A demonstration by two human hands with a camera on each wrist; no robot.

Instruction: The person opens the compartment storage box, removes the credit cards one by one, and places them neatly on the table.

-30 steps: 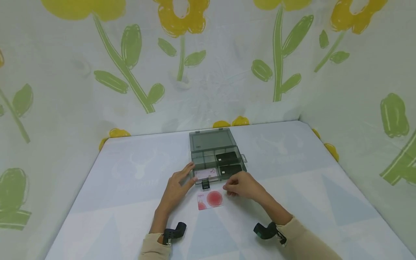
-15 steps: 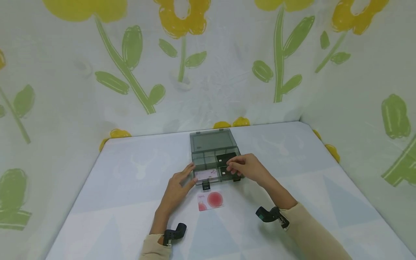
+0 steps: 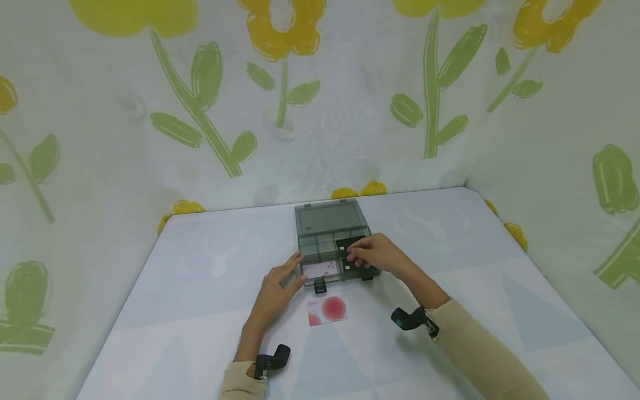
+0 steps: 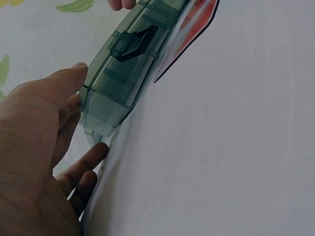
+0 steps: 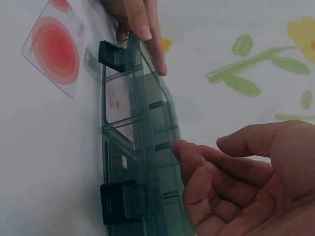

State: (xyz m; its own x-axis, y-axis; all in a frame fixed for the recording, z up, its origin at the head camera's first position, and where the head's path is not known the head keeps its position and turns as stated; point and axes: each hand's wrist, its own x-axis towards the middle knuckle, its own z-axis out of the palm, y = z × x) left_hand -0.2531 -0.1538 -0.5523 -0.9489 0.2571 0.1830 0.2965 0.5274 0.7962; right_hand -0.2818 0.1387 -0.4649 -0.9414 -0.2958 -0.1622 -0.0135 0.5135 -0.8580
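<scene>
A translucent grey-green compartment box (image 3: 312,250) lies with its lid (image 3: 330,218) raised at the back. In its front left section is a white card with pink print (image 3: 321,269); a black card (image 3: 345,244) shows in the back right section, and another dark one in front of it is partly covered by my hand. My left hand (image 3: 274,289) rests against the box's left side, thumb at the front corner, fingers fairly straight. Over the right sections hovers my right hand (image 3: 380,256), fingers loosely bent. In the right wrist view its thumb (image 5: 246,140) and fingers have nothing between them.
A white card with a large red circle (image 3: 333,308) lies on the pale table (image 3: 225,250) before the box. Two black latches, the left one (image 3: 320,286) and right one (image 5: 118,204), stick out at the box front. A flowered cloth wall (image 3: 350,139) stands behind.
My right hand has risen from the table in front of the box to over its right sections, baring the right latch. My left hand keeps its place at the box's side.
</scene>
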